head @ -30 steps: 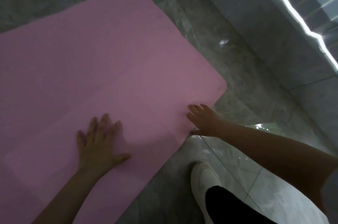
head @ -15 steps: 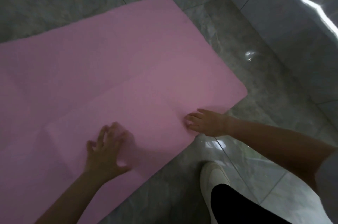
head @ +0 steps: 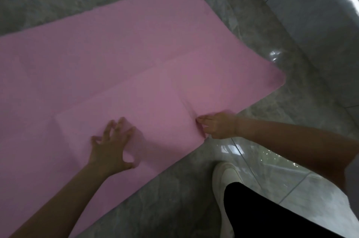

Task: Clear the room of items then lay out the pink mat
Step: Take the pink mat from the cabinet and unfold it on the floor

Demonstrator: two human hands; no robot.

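**Mat nearly flat, edge still being set**

Fingers (head: 201, 121) of the right hand (head: 219, 126) pinch the mat (head: 136, 59) at its near edge, where the cloth puckers into a small crease. The left hand (head: 111, 146) sits on the mat to the left of that pinch, its fingers (head: 118, 127) spread and clawed, tips pressing the surface and holding nothing.

The mat lies on the floor (head: 174, 199), spread away from both hands, its far corner well beyond them. Fold lines cross it just ahead of the fingers. Judging from this, the clearing looks done in the part of the room that shows, and the laying out is close to finished: what seems left is smoothing the crease and squaring the edge.

Near the right hand, a white shoe (head: 223, 177) stands on the floor just off the mat. A tiled wall (head: 310, 14) rises beyond the mat's right corner. Nothing visible blocks the mat.
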